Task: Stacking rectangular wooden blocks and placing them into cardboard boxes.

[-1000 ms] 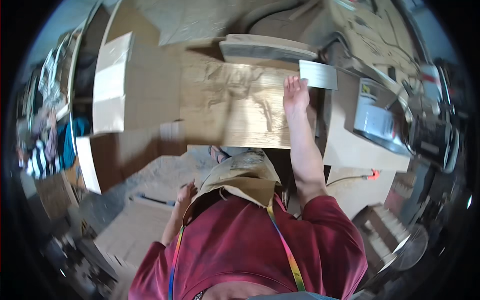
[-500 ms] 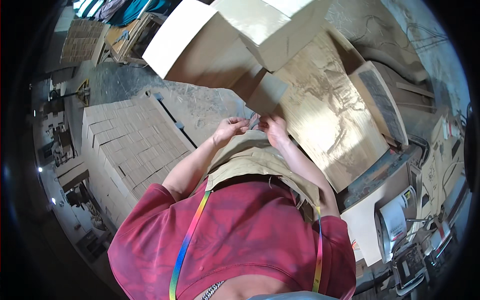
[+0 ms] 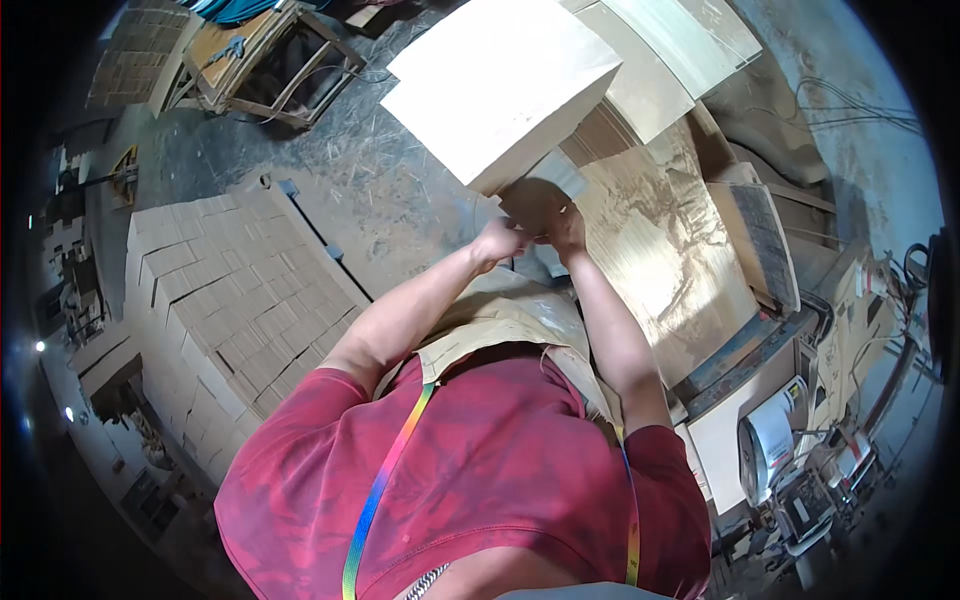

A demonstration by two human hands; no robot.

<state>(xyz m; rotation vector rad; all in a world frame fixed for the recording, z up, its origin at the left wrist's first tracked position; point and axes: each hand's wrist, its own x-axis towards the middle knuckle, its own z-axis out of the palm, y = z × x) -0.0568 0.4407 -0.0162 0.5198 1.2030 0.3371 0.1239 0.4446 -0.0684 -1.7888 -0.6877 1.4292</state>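
My left hand (image 3: 500, 241) and my right hand (image 3: 567, 231) meet in front of my waist, at the near end of a wooden worktop (image 3: 655, 240). Between them is a thin, flat brown piece (image 3: 535, 203), cardboard or wood, in shadow. Both hands are closed on its near edge, the right at its right corner; the fingertips are partly hidden. Just beyond the piece, a large pale cardboard box (image 3: 510, 85) catches bright light. A tan apron (image 3: 500, 310) hangs below my hands.
On the left stands a tall stack of flat brown pieces (image 3: 250, 290). More cardboard (image 3: 650, 90) lies at the worktop's far end. An upright board (image 3: 760, 240) edges its right side. Machine parts (image 3: 800, 500) are at lower right; a wooden frame table (image 3: 270, 65) is at far left.
My hands have moved up and forward from the apron to the flat brown piece and closed on it. The view has shifted, and the cardboard box appears farther right, showing a bright face.
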